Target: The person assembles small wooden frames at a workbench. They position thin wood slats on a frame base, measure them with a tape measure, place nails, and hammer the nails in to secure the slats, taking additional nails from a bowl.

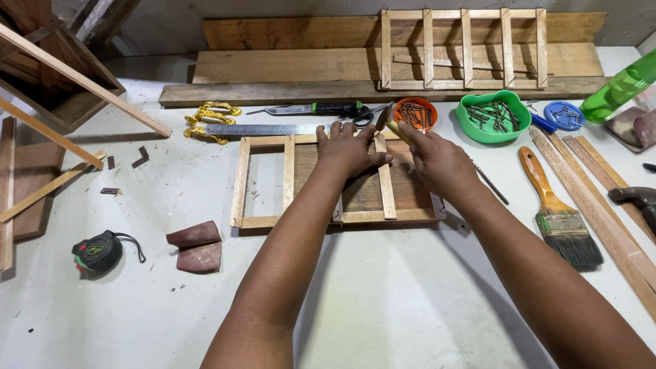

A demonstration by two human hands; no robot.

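A small wooden slat frame (261,221) lies flat on the white table, with a dark board under its right half. My left hand (347,152) presses flat on the frame's middle, fingers spread beside an upright slat (386,188). My right hand (437,160) holds a small brush with a yellow handle (393,126), its tip at the top end of that slat near the frame's far rail.
Behind the frame lie a steel ruler (263,129), a knife (307,108), an orange bowl (415,111) and a green bowl (493,116) of nails. A large paintbrush (557,212), wood strips and a hammer (635,198) sit right. Tape measure (98,252) and sandpaper (197,246) lie left.
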